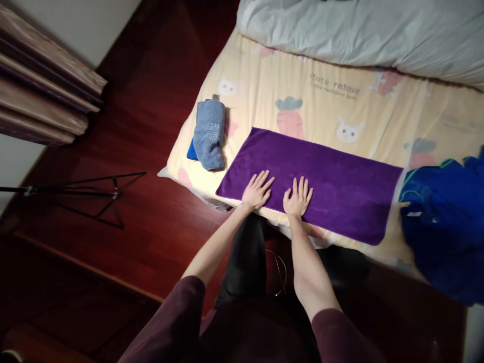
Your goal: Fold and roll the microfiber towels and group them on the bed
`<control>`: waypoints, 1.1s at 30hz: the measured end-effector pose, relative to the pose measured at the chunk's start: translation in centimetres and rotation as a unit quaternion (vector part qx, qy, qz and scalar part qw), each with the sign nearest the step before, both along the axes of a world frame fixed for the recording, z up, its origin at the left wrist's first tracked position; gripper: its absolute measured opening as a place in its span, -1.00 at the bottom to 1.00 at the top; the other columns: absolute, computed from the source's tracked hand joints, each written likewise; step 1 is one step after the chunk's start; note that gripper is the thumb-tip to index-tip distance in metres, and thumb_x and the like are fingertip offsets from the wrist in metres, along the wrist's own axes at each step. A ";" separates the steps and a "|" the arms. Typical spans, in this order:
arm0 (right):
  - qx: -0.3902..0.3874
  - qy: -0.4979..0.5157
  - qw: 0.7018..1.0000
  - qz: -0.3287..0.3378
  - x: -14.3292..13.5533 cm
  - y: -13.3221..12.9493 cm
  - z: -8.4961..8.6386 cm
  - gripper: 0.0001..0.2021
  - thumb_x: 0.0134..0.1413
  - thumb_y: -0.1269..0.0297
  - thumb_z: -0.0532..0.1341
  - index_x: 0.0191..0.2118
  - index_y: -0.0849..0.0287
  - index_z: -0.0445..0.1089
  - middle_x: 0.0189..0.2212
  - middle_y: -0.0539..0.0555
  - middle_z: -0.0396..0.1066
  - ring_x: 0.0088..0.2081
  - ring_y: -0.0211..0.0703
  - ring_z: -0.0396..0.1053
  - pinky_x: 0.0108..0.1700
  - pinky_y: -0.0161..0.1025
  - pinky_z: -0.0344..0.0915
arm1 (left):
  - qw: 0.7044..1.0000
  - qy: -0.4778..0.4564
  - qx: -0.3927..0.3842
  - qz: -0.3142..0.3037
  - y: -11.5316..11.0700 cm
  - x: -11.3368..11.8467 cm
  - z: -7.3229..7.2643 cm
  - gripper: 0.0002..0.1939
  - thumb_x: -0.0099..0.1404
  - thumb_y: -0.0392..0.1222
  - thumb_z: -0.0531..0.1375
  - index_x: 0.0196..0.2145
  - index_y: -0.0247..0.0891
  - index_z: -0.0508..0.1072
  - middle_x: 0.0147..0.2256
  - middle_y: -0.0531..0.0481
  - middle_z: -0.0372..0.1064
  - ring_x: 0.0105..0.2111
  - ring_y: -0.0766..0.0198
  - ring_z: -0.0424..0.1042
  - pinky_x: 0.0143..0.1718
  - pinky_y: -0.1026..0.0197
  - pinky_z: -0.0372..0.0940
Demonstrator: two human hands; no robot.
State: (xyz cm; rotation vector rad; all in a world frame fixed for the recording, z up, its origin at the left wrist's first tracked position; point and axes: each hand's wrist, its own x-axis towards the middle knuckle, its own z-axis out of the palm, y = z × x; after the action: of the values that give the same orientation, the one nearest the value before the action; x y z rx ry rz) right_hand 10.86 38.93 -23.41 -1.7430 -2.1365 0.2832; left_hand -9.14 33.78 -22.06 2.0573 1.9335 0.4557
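Note:
A purple towel (325, 176) lies spread flat along the near edge of the bed, longer from left to right than it is deep. Resting on its left part is my left hand (257, 190), palm down with the fingers spread. A little to the right, my right hand (298, 196) also presses flat on the cloth near its front edge, fingers stretched out. Neither hand grips anything. Beyond the towel's left end sits a folded grey-blue cloth (210, 133), with a bright blue piece (192, 150) showing from under it.
A blue garment (446, 217) with green trim lies at the bed's right side. The bed sheet (260, 91) has carrots and rabbits printed on it. A pale rolled quilt (340, 33) runs along the back. Black tripod legs (94, 191) and a curtain (45, 75) are at the left.

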 end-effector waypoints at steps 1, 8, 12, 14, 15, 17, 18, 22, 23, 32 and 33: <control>0.002 0.000 1.000 -0.002 0.0 0.0 -0.1 -0.43 0.39 0.25 0.00 0.42 0.19 0.34 0.49 0.27 0.16 0.55 0.10 0.00 0.54 0.36 -0.14 | 1.000 0.000 -0.001 -0.006 -0.8 -2.0 0.1 -0.36 0.54 0.00 0.01 0.50 -0.14 0.23 0.55 -0.08 -0.10 0.56 0.03 -0.11 0.57 -0.17 -0.15; -0.003 0.004 1.000 -0.007 -0.1 -0.1 0.1 -0.42 0.37 0.27 0.04 0.43 0.16 0.33 0.49 0.23 0.16 0.55 0.10 0.01 0.54 0.35 -0.10 | 0.989 0.012 -0.002 0.145 -2.8 -9.0 -0.2 -0.33 0.55 0.04 -0.04 0.51 -0.19 0.18 0.56 -0.11 -0.17 0.57 -0.01 -0.16 0.58 -0.25 -0.22; 0.008 0.002 1.000 -0.006 -0.1 -0.1 0.0 -0.44 0.39 0.26 0.03 0.42 0.17 0.34 0.49 0.21 0.18 0.55 0.08 0.02 0.55 0.31 -0.09 | 0.982 0.002 0.007 0.187 -2.5 -5.2 -0.4 -0.31 0.56 0.01 -0.04 0.54 -0.23 0.10 0.57 -0.18 -0.24 0.58 -0.08 -0.31 0.55 -0.39 -0.28; 0.010 0.000 1.000 -0.005 0.0 -0.1 -0.2 -0.44 0.40 0.26 0.03 0.43 0.17 0.34 0.49 0.20 0.18 0.55 0.07 0.01 0.55 0.30 -0.10 | 0.988 -0.010 0.015 0.154 -1.8 -1.7 -0.3 -0.30 0.56 0.03 -0.03 0.55 -0.20 0.07 0.57 -0.17 -0.27 0.58 -0.09 -0.39 0.54 -0.42 -0.27; 0.010 -0.001 1.000 -0.004 0.1 -0.1 -0.4 -0.44 0.40 0.26 0.02 0.43 0.17 0.33 0.49 0.20 0.17 0.55 0.07 0.00 0.56 0.30 -0.11 | 0.993 -0.016 0.018 0.114 -1.2 0.3 -0.2 -0.31 0.56 0.04 -0.03 0.55 -0.17 0.09 0.57 -0.15 -0.26 0.58 -0.09 -0.41 0.54 -0.42 -0.26; 0.005 -0.005 1.000 0.003 0.4 -0.1 -0.7 -0.43 0.40 0.27 0.01 0.45 0.15 0.30 0.50 0.18 0.15 0.56 0.06 -0.02 0.56 0.30 -0.12 | 0.999 -0.031 0.022 0.013 0.7 4.3 -0.1 -0.34 0.56 0.04 -0.02 0.53 -0.12 0.15 0.57 -0.11 -0.24 0.59 -0.08 -0.38 0.55 -0.38 -0.23; 0.001 -0.007 1.000 0.006 0.5 0.0 -0.9 -0.42 0.40 0.28 0.01 0.46 0.14 0.28 0.50 0.17 0.15 0.56 0.05 -0.02 0.56 0.29 -0.11 | 0.999 -0.038 0.022 -0.031 1.9 6.0 -0.1 -0.34 0.55 0.02 -0.02 0.52 -0.12 0.16 0.57 -0.11 -0.21 0.59 -0.08 -0.34 0.55 -0.36 -0.21; -0.001 -0.003 1.000 0.004 0.5 0.1 -1.0 -0.40 0.36 0.31 0.03 0.46 0.18 0.27 0.46 0.22 0.23 0.55 0.05 0.02 0.55 0.30 -0.08 | 0.993 -0.043 0.021 -0.105 7.8 7.1 -0.7 -0.35 0.52 -0.02 -0.01 0.49 -0.14 0.24 0.56 -0.12 -0.11 0.58 -0.11 -0.23 0.55 -0.36 -0.21; 0.001 0.000 1.000 -0.001 0.4 0.1 -1.0 -0.40 0.36 0.32 0.04 0.46 0.19 0.28 0.45 0.25 0.24 0.54 0.06 0.03 0.54 0.31 -0.07 | 0.994 -0.041 0.024 -0.094 9.2 5.8 -0.9 -0.36 0.52 0.01 0.00 0.48 -0.13 0.26 0.55 -0.11 -0.11 0.58 -0.13 -0.23 0.55 -0.37 -0.24; 0.018 0.009 1.000 -0.013 0.1 -0.1 -0.5 -0.43 0.38 0.27 0.04 0.42 0.19 0.34 0.44 0.21 0.26 0.52 0.06 0.10 0.55 0.27 -0.05 | 0.993 -0.021 -0.003 0.118 16.8 -9.7 -0.4 -0.22 0.52 0.23 -0.09 0.51 -0.25 0.17 0.57 -0.19 -0.17 0.58 -0.08 -0.22 0.56 -0.31 -0.38; 0.016 0.009 1.000 -0.014 0.1 -0.1 -0.4 -0.43 0.38 0.27 0.04 0.42 0.19 0.33 0.45 0.21 0.26 0.52 0.05 0.10 0.55 0.26 -0.06 | 0.992 -0.022 -0.003 0.122 16.8 -9.9 -0.2 -0.21 0.52 0.23 -0.10 0.51 -0.27 0.16 0.56 -0.20 -0.17 0.58 -0.07 -0.21 0.56 -0.31 -0.37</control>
State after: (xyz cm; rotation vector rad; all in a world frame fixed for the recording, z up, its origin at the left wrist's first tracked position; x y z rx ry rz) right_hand 10.93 38.85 -23.85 -1.7439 -2.0911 0.2567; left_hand -18.99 50.54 -22.31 1.7982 2.1658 0.5405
